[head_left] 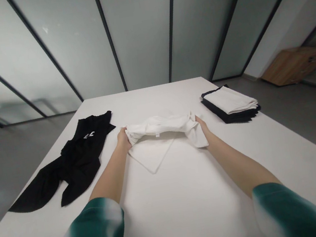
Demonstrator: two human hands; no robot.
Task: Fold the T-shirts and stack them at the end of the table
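Note:
A white T-shirt (162,126) is stretched between my two hands over the middle of the table. Its collar edge with a small tag faces me, and a loose corner hangs or lies toward me below it. My left hand (124,139) grips the shirt's left end, fingers partly hidden by the cloth. At the other end my right hand (202,125) is closed on the fabric, its fingers mostly behind a drooping flap, likely a sleeve.
On the white table (185,211), black garments (82,155) with a small white print lie spread at the left. A stack of folded dark clothes with a folded white cloth (230,99) on top sits at the right. Beyond stand frosted glass panels (140,32) and a wooden cabinet (294,65).

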